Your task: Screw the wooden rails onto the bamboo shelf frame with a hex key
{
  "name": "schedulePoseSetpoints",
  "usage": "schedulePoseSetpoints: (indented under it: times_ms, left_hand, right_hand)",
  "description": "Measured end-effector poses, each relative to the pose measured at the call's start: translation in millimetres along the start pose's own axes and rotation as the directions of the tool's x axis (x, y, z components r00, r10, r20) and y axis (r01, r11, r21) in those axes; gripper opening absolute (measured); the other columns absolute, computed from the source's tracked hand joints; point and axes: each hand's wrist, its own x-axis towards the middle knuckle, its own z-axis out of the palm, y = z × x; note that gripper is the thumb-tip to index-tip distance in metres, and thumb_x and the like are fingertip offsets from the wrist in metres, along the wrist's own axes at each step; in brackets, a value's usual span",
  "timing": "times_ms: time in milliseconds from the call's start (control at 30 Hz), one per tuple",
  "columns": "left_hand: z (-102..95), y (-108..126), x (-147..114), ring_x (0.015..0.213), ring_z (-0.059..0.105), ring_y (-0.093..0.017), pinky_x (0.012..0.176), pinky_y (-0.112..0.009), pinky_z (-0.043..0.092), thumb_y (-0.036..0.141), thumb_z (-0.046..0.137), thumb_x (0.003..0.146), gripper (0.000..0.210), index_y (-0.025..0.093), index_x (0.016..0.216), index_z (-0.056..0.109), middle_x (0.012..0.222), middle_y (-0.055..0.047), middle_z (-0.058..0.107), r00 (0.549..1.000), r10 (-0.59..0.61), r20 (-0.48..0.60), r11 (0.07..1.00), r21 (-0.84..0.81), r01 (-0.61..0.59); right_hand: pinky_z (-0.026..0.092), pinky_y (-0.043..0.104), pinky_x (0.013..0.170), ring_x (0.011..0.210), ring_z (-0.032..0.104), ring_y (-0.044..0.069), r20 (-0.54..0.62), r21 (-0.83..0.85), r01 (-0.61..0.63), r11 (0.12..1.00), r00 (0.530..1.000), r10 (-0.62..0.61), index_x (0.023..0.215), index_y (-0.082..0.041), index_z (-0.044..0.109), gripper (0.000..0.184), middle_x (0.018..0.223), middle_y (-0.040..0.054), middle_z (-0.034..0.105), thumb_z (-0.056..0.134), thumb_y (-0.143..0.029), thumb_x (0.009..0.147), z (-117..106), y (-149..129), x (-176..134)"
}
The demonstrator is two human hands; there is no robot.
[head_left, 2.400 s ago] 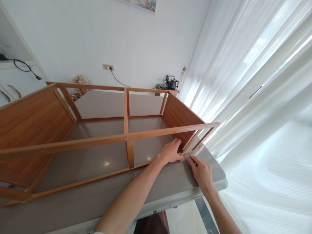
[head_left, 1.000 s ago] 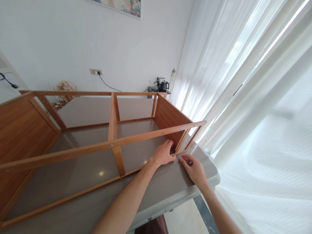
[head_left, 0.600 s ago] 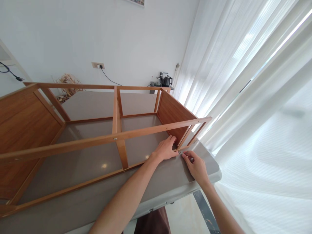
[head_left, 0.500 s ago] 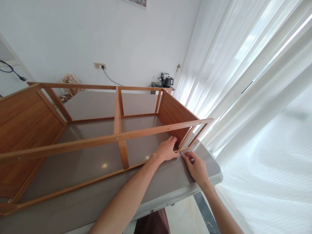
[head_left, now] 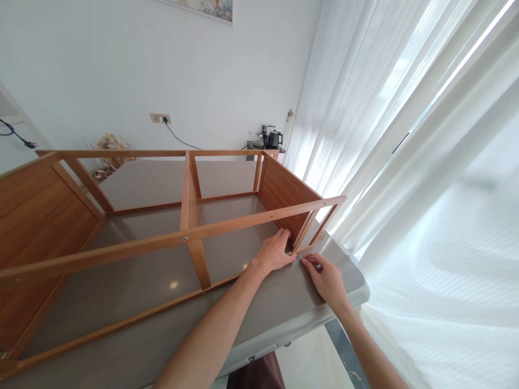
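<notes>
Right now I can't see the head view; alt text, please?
The left hand grips a wooden frame near its lower front right corner, on a grey table; the right hand pinches a thin metal piece close by.

Left grip point(head_left: 274, 254) curled, right grip point(head_left: 326, 277) pinched

The frame point(head_left: 227, 227) looks wooden, the tabletop point(head_left: 275, 302) glossy.
</notes>
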Motion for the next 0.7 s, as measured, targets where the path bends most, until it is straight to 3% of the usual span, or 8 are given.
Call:
schedulePoseSetpoints:
  times_ms: [433, 700]
  left_hand:
    - [-4.0, 4.2, 0.4, 0.093, 0.064, -0.023, 0.07, -0.029, 0.045, 0.037, 0.069, 0.077, 0.034, 0.021, 0.101, 0.051, 0.113, -0.007, 0.061, 0.999, -0.032, 0.007, 0.997, -0.07, 0.032]
    - [-1.4, 2.3, 0.9, 0.091, 0.063, -0.021, 0.069, -0.029, 0.045, 0.039, 0.069, 0.078, 0.034, 0.021, 0.101, 0.05, 0.111, -0.006, 0.061, 1.0, -0.007, -0.011, 0.999, -0.051, 0.006]
  right_hand:
    - [0.048, 0.033, 0.072, 0.075, 0.063, 0.021, -0.027, -0.085, 0.13, 0.988, 0.991, -0.133, 0.095, -0.027, 0.067, 0.031, 0.086, 0.003, 0.07, 0.043, -0.046, 0.098, 3.6, 0.9, -5.6]
    - [0.047, 0.033, 0.074, 0.079, 0.063, 0.022, -0.002, -0.025, 0.109, 0.994, 0.994, -0.109, 0.091, -0.027, 0.066, 0.03, 0.088, 0.0032, 0.072, 0.043, -0.045, 0.097, 2.1, -2.5, -3.6]
